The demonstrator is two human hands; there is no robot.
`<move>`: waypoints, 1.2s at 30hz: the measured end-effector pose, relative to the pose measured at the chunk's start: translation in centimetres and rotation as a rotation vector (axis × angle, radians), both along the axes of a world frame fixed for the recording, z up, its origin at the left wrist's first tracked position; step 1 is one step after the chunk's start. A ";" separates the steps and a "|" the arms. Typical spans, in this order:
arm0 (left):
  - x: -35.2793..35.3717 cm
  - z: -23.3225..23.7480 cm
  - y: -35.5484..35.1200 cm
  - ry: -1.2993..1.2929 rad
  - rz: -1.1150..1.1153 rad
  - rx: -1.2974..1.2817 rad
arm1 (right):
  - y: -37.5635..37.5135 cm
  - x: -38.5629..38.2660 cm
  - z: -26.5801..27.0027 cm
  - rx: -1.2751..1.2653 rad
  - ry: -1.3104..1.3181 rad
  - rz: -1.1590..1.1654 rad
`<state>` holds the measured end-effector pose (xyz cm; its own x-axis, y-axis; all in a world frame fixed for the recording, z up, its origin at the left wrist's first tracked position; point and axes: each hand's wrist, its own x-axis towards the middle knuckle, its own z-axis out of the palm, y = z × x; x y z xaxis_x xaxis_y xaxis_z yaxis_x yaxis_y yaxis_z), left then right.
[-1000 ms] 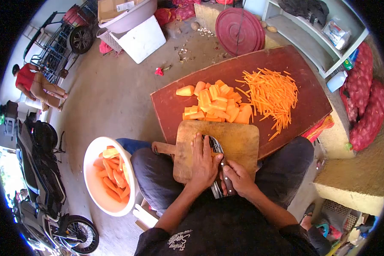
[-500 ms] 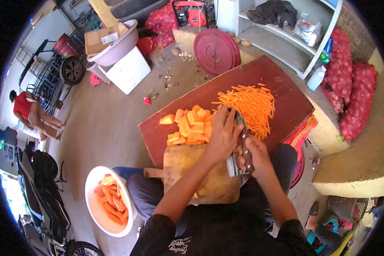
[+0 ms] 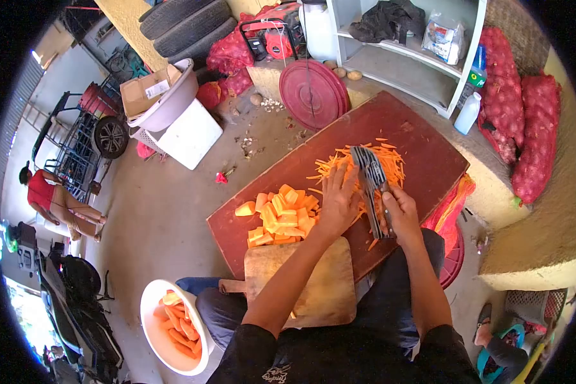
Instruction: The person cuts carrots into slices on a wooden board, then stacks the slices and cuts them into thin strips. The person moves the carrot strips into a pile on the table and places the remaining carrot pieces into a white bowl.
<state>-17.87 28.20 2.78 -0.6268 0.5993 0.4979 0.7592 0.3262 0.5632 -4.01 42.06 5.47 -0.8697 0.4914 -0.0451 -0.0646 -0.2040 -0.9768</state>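
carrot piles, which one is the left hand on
The thin carrot strips on the red board: the left hand lies on their near edge. The chunk pile sits beside it; the bowl carrots lie far off.

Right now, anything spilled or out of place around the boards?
Minor only. A few carrot strips lie loose on the red board near its front edge, away from the shredded pile. Scraps litter the floor behind it. Nothing looks damaged.
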 end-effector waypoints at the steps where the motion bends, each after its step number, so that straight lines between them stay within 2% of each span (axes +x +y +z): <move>1: 0.3 0.6 0.3 0.031 0.003 -0.039 | 0.0 -0.1 0.0 0.010 -0.009 0.010; 5: -0.1 -0.1 -0.4 0.098 -0.050 -0.207 | 0.5 0.4 -0.1 0.096 -0.027 -0.042; 8: 1.1 1.7 -3.9 0.098 -0.139 -0.097 | 0.4 0.9 0.9 0.137 -0.080 -0.093; 11: 3.3 4.4 -9.8 -0.014 -0.138 -0.013 | 0.3 0.5 0.7 0.142 -0.062 -0.057; 12: 3.8 3.5 -12.2 0.036 -0.084 -0.007 | 0.0 0.5 1.1 0.132 -0.060 -0.031; 15: 5.4 3.9 -19.4 -0.105 0.085 -0.084 | -0.5 0.6 1.0 0.152 -0.046 0.037; 18: 6.1 1.4 -25.6 -0.122 0.194 -0.084 | -0.1 0.6 0.0 0.162 -0.055 0.081; 20: 7.7 2.0 -28.7 -0.142 0.066 -0.222 | -1.1 1.3 -0.2 0.139 -0.073 0.094; 21: 8.5 2.3 -29.5 -0.146 -0.003 -0.285 | -1.5 1.6 0.2 0.129 -0.072 0.095; 22: 10.5 2.3 -29.7 -0.194 0.074 -0.258 | -2.0 1.8 0.7 0.121 -0.068 0.098; 25: 13.4 3.3 -30.4 -0.232 -0.049 -0.348 | -4.3 3.4 1.8 -0.003 -0.091 0.178; 29: 15.0 1.3 -30.0 -0.100 -0.051 -0.267 | -7.8 5.7 2.0 -0.043 -0.155 0.370; 32: 15.8 -0.2 -28.7 -0.097 0.085 -0.187 | -10.7 7.4 2.6 0.065 -0.222 0.480; 36: 16.1 -0.6 -28.0 -0.043 0.137 -0.110 | -13.9 8.9 4.1 0.314 -0.285 0.604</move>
<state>-1.81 0.18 2.17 -0.7256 0.5564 0.4049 0.6794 0.4859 0.5498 4.86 28.17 9.53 -0.9683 -0.0429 -0.2462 0.2359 0.1680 -0.9571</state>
